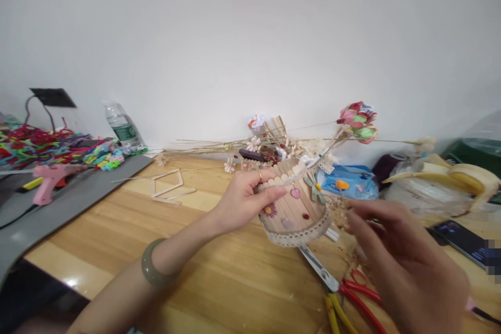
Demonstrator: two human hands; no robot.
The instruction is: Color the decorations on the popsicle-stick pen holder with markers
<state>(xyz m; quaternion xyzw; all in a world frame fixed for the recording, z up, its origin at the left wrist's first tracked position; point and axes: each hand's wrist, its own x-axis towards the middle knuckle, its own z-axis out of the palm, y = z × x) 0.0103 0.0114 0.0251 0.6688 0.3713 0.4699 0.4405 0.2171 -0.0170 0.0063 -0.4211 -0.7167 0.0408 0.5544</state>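
My left hand point(254, 195) grips a craft-stick pot point(291, 211) by its rim, thumb outside and fingers over the edge. The pot is tilted. Lace trim runs round its base, and a heart, a purple flower and a green bow decorate its side. A stem with pink and green paper flowers point(358, 121) rises behind the rim; whether it stands inside the pot I cannot tell. To the right of the pot, apart from it, my right hand point(410, 261) is closed in a blurred pinch. Whatever is between those fingertips is too small to make out.
Red-handled scissors point(358, 297) and a yellow-handled tool point(336, 313) lie below the pot. A phone point(462, 240), banana peel point(469, 177) and blue wipes pack point(346, 182) sit right. At left are a pink glue gun point(49, 182), a water bottle point(121, 125) and joined sticks point(170, 185).
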